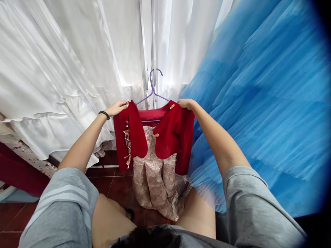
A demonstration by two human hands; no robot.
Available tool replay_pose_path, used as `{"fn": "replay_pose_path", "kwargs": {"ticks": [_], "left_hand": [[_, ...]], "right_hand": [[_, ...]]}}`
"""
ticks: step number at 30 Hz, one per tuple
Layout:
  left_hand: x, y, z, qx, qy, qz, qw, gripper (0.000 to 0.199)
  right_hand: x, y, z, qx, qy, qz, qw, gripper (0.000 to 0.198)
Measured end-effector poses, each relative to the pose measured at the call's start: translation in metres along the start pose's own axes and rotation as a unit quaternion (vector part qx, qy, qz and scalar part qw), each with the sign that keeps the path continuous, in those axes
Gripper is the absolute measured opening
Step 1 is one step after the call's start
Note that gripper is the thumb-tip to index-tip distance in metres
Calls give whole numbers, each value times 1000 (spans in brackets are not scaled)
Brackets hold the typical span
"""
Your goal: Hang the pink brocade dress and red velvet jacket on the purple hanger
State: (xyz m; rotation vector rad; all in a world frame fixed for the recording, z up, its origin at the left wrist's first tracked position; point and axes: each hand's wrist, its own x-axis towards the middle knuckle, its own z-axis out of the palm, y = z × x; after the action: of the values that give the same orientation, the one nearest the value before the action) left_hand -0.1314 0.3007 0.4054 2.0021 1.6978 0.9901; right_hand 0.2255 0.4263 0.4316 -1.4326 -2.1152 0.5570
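So we've got the red jacket [168,137] out in front of us, shoulders spread left to right, on a purple hanger [152,91], hook up, its tip curling right. Our left hand [116,107] and right hand [187,103] each have fingers closed over a shoulder; can't tell how tightly. Pale gold dress [155,175] hangs under it, long axis running down toward our legs [199,213]. White fabric [77,51] behind, blue tulle [253,113] right.

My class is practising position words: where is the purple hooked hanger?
In the head view, the purple hooked hanger is just above centre, rising from the neckline of the red velvety jacket between the left hand and right hand.
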Motion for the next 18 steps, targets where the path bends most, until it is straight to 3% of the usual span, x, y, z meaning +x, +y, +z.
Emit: {"fn": "replay_pose_path", "kwargs": {"ticks": [4, 6, 9, 11, 13, 16, 18], "left_hand": [[-21, 23, 1, 61, 77, 92, 991, 49], [-31, 38, 5, 160, 73, 168, 970, 36], [-44, 57, 14, 309, 7, 271, 912, 24], [-53, 68, 16, 354, -17, 308, 883, 22], [-59, 78, 17, 359, 25, 314, 878, 24], [-58, 89, 24, 330, 149, 287, 887, 28], [-48, 90, 39, 348, 156, 267, 885, 28]], "right_hand": [[-49, -5, 25, -55, 242, -60, 967, 29], [-77, -6, 50, -84, 292, -74, 950, 34], [-101, 1, 77, -129, 227, -46, 964, 36], [-103, 8, 76, -101, 188, -36, 976, 26], [-99, 12, 61, 7, 183, -80, 980, 32], [-92, 5, 43, 203, 192, -182, 943, 48], [-91, -4, 49, 216, 185, -186, 941, 51]]}}
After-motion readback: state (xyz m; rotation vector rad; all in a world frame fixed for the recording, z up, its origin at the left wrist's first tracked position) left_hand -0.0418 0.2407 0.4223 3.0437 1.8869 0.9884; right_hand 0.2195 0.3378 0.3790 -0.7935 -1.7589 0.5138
